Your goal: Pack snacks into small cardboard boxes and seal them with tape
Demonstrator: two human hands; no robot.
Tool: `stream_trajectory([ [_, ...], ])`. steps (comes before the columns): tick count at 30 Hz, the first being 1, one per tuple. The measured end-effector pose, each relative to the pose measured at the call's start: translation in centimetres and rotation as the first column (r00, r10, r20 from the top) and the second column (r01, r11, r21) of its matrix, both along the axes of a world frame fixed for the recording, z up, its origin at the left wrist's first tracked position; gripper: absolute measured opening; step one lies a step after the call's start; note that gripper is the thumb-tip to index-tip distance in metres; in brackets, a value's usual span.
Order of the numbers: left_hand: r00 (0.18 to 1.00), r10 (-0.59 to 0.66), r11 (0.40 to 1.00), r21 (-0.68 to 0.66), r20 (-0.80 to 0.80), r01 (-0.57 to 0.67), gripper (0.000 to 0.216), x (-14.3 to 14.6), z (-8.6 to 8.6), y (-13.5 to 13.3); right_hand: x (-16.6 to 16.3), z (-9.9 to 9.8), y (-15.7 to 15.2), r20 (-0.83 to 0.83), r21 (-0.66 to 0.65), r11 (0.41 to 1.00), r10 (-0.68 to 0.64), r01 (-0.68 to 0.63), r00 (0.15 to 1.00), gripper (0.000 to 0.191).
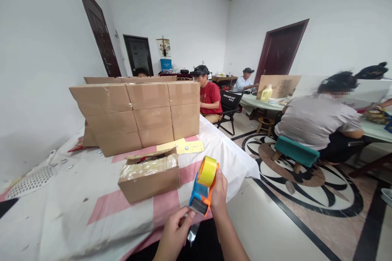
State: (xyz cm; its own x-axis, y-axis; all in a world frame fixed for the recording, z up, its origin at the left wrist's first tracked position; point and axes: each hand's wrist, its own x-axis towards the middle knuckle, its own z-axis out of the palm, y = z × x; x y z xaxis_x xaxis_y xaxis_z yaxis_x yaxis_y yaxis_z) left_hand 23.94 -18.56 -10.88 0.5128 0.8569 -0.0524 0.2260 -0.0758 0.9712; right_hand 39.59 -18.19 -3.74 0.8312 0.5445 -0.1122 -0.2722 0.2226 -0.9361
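Note:
My right hand (219, 191) is closed around the side of a blue and orange tape dispenser (200, 191), held over the table's front edge. A yellow roll of packing tape (206, 170) sits on its upper end. My left hand (177, 226) pinches at the dispenser's lower end, where a loose strip of clear tape (192, 232) hangs down by the thumb. To the left, a small cardboard box (150, 185) stands on the table with its top flaps up and clear-wrapped goods (150, 165) showing inside.
Behind the small box, stacked cartons (150, 110) form a wall on the cloth-covered table (70, 212). Yellow card (190, 147) lies before them. A perforated white piece (30, 181) is at far left. Co-workers sit beyond, one in red (211, 100), another on a green-topped stool (297, 151).

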Motion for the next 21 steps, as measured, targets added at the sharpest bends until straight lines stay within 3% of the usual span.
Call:
stream_trajectory([
  [5, 0.999, 0.033, 0.999, 0.014, 0.024, -0.033, 0.075, 0.3, 0.5, -0.5, 0.1, -0.7, 0.0, 0.032, 0.0, 0.997, -0.076, 0.076, 0.997, 0.061],
  [10, 0.995, 0.078, 0.996, 0.033, 0.056, -0.08, 0.074, 0.6, 1.2, -1.0, 0.1, -1.3, 0.0, 0.072, 0.028, 0.998, -0.066, 0.064, 0.995, 0.062],
  [21, 0.996, 0.072, 0.997, 0.028, 0.048, -0.074, 0.072, 0.3, 0.1, -0.9, -0.1, -1.4, -0.1, 0.051, 0.032, 0.996, -0.086, 0.084, 0.995, 0.061],
])
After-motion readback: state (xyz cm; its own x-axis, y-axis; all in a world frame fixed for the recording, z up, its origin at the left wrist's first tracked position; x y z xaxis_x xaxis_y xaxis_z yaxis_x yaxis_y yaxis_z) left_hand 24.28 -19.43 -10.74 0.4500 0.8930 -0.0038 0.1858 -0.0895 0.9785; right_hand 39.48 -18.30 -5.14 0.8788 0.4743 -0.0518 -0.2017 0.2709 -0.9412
